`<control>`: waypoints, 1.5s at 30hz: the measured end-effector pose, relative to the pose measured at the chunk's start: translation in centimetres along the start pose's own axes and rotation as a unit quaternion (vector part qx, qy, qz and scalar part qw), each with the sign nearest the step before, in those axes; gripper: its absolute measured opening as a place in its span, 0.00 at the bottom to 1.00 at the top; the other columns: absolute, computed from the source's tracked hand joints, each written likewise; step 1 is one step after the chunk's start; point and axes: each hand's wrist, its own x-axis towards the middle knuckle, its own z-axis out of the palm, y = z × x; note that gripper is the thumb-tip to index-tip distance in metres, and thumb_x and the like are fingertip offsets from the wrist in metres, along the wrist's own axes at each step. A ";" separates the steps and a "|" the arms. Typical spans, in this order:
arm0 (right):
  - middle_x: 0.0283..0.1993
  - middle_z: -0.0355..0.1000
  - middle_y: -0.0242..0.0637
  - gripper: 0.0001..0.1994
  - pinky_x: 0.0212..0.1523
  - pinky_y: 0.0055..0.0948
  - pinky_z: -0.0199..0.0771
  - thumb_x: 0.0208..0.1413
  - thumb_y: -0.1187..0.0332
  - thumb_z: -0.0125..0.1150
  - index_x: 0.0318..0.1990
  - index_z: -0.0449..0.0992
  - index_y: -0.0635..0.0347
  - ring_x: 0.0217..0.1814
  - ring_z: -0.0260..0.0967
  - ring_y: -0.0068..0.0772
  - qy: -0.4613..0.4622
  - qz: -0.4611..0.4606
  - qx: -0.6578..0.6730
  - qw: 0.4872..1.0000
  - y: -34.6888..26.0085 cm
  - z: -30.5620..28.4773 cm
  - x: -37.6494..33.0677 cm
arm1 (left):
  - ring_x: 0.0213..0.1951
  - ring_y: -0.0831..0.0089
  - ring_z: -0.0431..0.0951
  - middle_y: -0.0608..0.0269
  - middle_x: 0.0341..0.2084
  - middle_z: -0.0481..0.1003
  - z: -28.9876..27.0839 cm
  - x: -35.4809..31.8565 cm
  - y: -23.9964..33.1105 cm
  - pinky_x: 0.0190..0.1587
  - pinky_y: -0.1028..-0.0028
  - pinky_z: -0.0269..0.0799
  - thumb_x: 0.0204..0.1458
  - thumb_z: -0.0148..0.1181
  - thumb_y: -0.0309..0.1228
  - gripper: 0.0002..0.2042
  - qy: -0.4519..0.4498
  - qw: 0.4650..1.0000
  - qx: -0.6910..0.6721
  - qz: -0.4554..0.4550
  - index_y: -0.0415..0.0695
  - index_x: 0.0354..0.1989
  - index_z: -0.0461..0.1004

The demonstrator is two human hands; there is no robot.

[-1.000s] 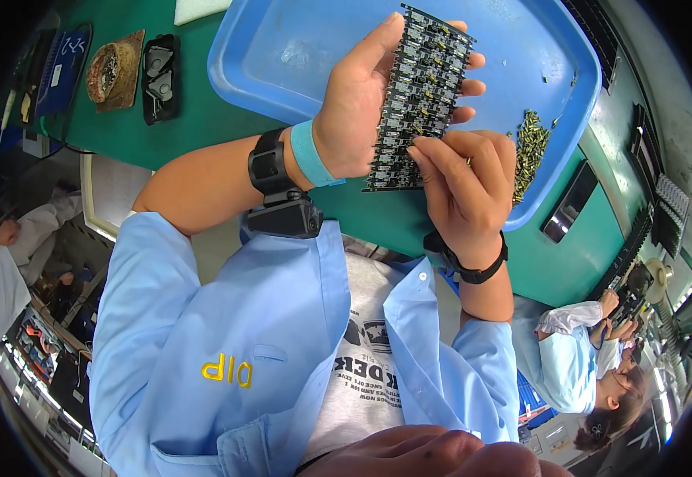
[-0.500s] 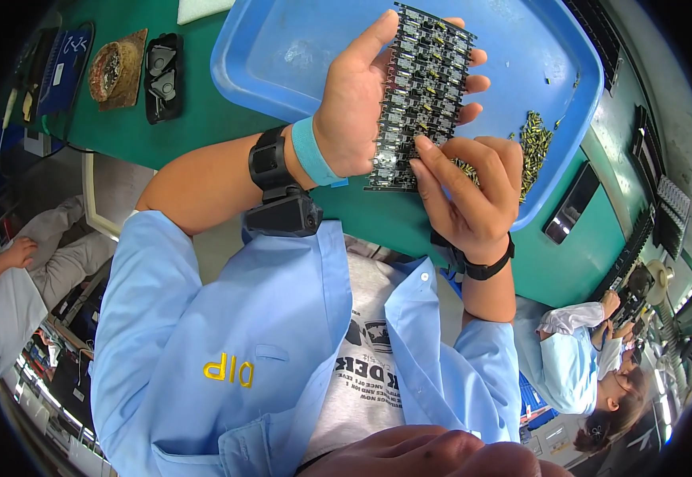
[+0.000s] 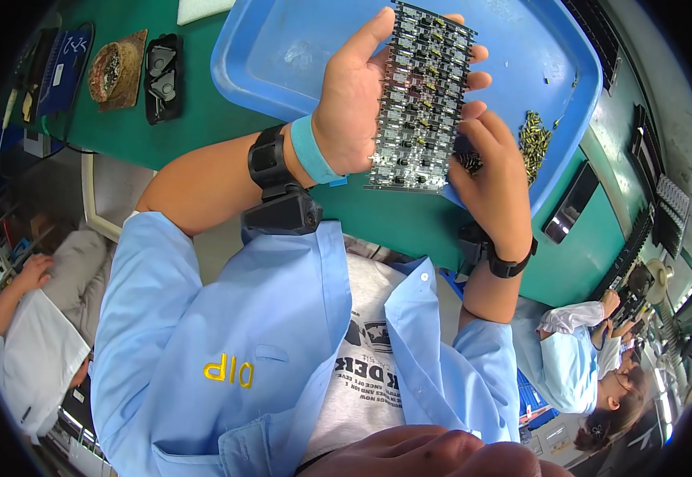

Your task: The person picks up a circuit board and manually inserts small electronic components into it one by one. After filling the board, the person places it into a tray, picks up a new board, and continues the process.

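My left hand (image 3: 344, 111) holds up a panel of small circuit boards (image 3: 421, 103), dark and silvery with rows of metal parts and some yellowish pieces. Its thumb lies along the panel's left edge, and its fingertips show past the right edge. Just right of the panel's lower part is my right hand (image 3: 497, 179), over the near side of a blue tray (image 3: 282, 91). The thumb and forefinger stand apart, and nothing shows held between them. Small brass-and-black pin-like parts (image 3: 533, 147) lie heaped in the tray beside this hand; more dark ones show behind its fingers.
On the green table (image 3: 203, 147), a black phone (image 3: 572, 203) lies right of the tray. Further left are a black case (image 3: 163, 78), a round container (image 3: 110, 71) on a brown board and a blue box (image 3: 64, 71). One person (image 3: 568, 358) sits at right, another (image 3: 40, 342) at left.
My right hand has left the panel's lower part and moved right, its pinched fingers now apart. My left hand keeps the panel nearly still. The person at left has shifted.
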 end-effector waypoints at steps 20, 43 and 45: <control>0.45 0.81 0.39 0.10 0.51 0.25 0.79 0.68 0.78 0.62 0.54 0.77 0.70 0.47 0.79 0.27 0.163 0.072 0.292 0.940 0.4 -0.2 -0.5 | 0.63 0.52 0.74 0.49 0.67 0.70 -0.2 -0.2 0.3 0.67 0.50 0.72 0.72 0.35 0.57 0.34 0.034 0.999 0.008 -0.001 0.45 0.77 0.57; 0.42 0.75 0.37 0.13 0.45 0.26 0.72 0.50 0.87 0.71 0.43 0.85 0.65 0.43 0.72 0.29 0.086 -0.054 0.224 0.969 -1.9 1.6 -0.7 | 0.61 0.54 0.76 0.50 0.64 0.72 -0.3 0.0 0.1 0.65 0.54 0.75 0.74 0.35 0.54 0.32 0.006 1.000 0.030 0.003 0.42 0.76 0.58; 0.42 0.75 0.36 0.14 0.45 0.27 0.72 0.49 0.87 0.71 0.43 0.86 0.64 0.43 0.72 0.29 0.086 -0.053 0.205 0.973 -2.0 1.6 -0.6 | 0.61 0.54 0.76 0.49 0.64 0.72 -0.4 0.0 0.1 0.65 0.54 0.75 0.74 0.34 0.54 0.32 -0.001 1.000 0.027 0.001 0.42 0.75 0.58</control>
